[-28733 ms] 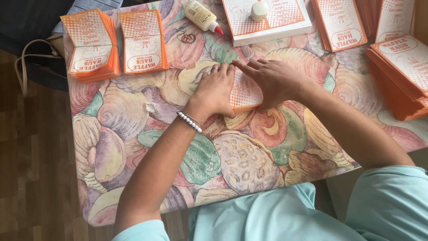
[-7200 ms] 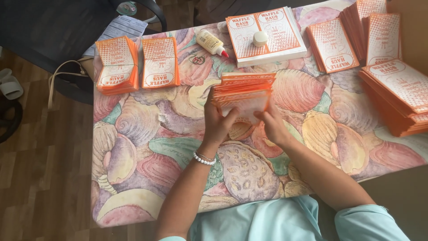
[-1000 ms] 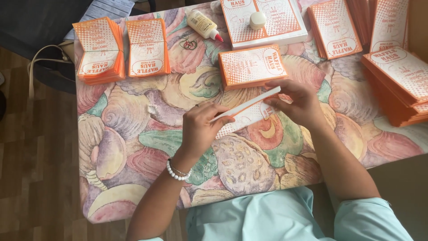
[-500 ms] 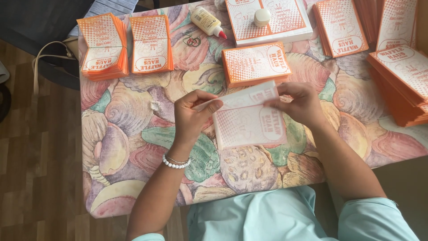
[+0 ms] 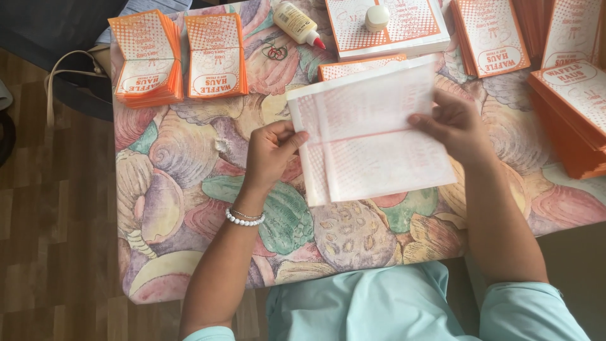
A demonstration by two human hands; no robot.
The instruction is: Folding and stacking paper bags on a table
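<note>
A white paper bag (image 5: 372, 136) is held unfolded above the table (image 5: 189, 189), just before the glue bottle (image 5: 300, 22), pinched at its edges by the left hand (image 5: 268, 155) and right hand (image 5: 451, 123).

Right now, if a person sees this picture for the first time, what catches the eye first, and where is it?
First is the pale, unfolded paper sheet, held up over the table's middle between the left hand and the right hand. Next come the orange printed stacks lying along the far edge and the right side. The tablecloth, with its large pastel shell pattern, also stands out, and a glue bottle lies near the top.
</note>
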